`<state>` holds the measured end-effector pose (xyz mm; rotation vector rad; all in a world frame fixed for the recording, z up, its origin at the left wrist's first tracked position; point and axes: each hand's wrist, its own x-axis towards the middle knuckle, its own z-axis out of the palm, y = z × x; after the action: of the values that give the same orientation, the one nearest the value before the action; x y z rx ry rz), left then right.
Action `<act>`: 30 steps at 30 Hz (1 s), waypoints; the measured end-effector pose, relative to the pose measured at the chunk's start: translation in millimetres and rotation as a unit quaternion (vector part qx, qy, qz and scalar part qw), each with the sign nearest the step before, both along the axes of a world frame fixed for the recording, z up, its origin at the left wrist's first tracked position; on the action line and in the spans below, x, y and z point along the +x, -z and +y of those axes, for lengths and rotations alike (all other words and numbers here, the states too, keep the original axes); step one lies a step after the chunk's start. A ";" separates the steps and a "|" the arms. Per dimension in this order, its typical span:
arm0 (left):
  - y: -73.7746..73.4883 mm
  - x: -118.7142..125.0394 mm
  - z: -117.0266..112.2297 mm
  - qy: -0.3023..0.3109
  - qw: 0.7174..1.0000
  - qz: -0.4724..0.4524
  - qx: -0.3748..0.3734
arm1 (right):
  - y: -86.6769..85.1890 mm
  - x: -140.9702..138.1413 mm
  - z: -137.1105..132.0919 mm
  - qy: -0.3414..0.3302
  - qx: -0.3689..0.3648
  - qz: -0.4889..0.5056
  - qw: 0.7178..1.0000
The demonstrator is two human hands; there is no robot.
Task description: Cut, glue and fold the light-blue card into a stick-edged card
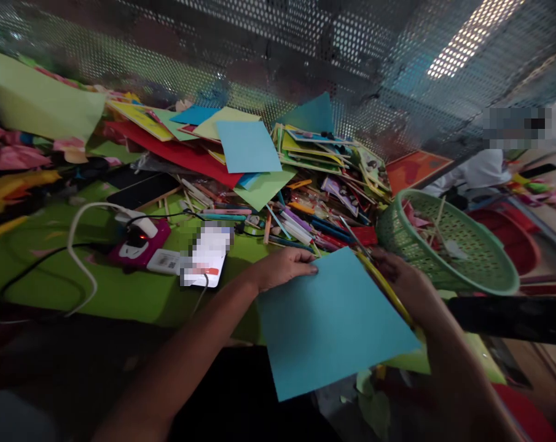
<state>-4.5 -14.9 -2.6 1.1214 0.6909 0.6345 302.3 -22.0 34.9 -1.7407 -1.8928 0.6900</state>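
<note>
The left hand (283, 270) pinches blue paper (333, 328) lying toward five o'clock. At the paper's two o'clock, the right hand (401, 276) has an unclear grip.

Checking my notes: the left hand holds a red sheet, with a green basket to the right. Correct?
Not quite: the head view shows the left hand holding a blue sheet, not red. The green basket to the right is correct.

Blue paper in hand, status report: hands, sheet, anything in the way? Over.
Left hand pinching blue paper; right hand at its right edge, grip unclear. Paper unfolded. Pens crowd beyond it; green basket near right hand.
</note>
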 end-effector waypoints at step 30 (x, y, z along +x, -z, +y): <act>-3.1 3.1 -2.9 -0.043 0.933 0.242 0.262 | -11.4 -34.7 -19.7 -0.104 -0.098 0.107 0.984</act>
<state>-1.4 -17.8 0.5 1.7856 1.0305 0.6386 267.6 -41.7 46.3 -1.5198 -1.9256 1.1291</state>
